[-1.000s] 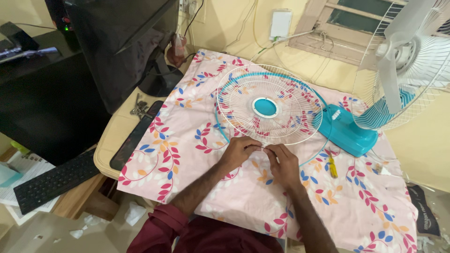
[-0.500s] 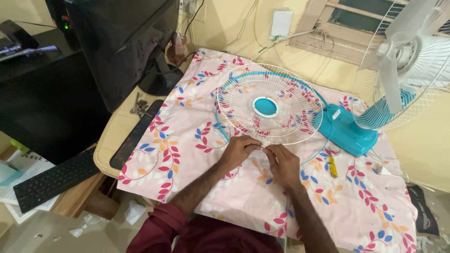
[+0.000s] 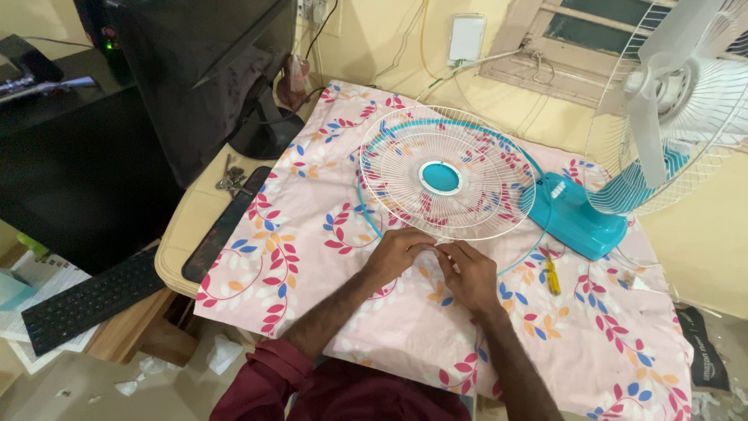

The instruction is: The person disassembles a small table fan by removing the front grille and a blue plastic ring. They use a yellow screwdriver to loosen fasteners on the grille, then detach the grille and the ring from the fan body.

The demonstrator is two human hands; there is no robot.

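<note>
White fan guard (image 3: 444, 175) with teal hub lies flat on the floral cloth (image 3: 327, 257) covering the table | left hand (image 3: 397, 253) and right hand (image 3: 470, 274), fingers curled, pinch its near rim, knuckles up | teal fan base (image 3: 575, 218) just right | dark flat pouch (image 3: 705, 359) at far right edge

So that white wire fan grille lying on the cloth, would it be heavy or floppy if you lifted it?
The fan grille is mostly thin wire and open gaps, so probably light. Its rim and teal centre cap suggest it keeps its shape, perhaps flexing slightly. Lying flat on the floral cloth, it would likely slide, not roll.
</note>
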